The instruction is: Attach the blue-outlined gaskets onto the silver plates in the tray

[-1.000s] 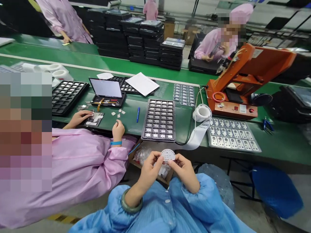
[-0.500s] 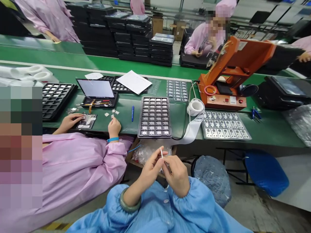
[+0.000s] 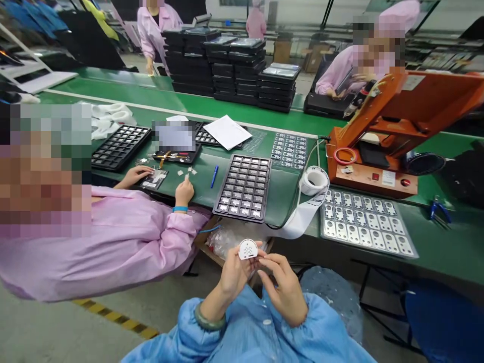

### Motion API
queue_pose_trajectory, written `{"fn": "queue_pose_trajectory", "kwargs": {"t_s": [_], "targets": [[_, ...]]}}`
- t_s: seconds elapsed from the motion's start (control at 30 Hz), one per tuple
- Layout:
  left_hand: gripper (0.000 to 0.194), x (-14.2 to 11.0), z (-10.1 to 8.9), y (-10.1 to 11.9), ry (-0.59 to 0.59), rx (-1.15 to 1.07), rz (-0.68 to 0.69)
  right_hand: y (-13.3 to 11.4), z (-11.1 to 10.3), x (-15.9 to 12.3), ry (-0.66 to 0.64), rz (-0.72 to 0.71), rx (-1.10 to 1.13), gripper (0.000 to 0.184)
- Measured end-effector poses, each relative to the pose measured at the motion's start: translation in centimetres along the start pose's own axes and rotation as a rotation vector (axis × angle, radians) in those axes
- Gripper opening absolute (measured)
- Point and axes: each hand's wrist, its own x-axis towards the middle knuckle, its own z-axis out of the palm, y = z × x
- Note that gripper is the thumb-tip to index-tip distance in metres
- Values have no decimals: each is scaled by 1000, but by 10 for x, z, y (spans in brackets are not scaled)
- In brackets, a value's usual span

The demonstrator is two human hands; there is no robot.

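Observation:
My left hand (image 3: 233,275) is closed on a small white disc-like part (image 3: 248,249), flat along its lower edge and pierced with small holes and slots. The part is held up facing me, in front of my blue smock. Beside it, my right hand (image 3: 284,287) has its thumb and fingers apart, with its fingertips close to the part's lower right edge. Whether they touch it I cannot tell. On the bench ahead lies a black tray (image 3: 244,187) of small parts in compartments.
An orange press (image 3: 372,171) stands at the right, behind a clear tray of metal plates (image 3: 366,224). A label roll (image 3: 314,180) trails a strip over the bench edge. Left of me a co-worker in a pink smock (image 3: 151,237) handles small parts. A box of plastic bags (image 3: 223,242) sits below.
The white part was between both hands, then turned edge-on, and now faces me in my left hand. My right hand's fingers have spread away from it. The camera view has swung.

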Motion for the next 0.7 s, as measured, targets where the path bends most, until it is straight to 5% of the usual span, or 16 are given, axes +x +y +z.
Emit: {"fn": "queue_pose_trajectory", "kwargs": {"t_s": [0.33,0.7], "targets": [[40,-1,75,-50,-147,-45,-91,37,-77,-2,12,4,98,39],[43,-8,90,-75,-115,5,-83,48,-93,-18,6,40,245,31]]}}
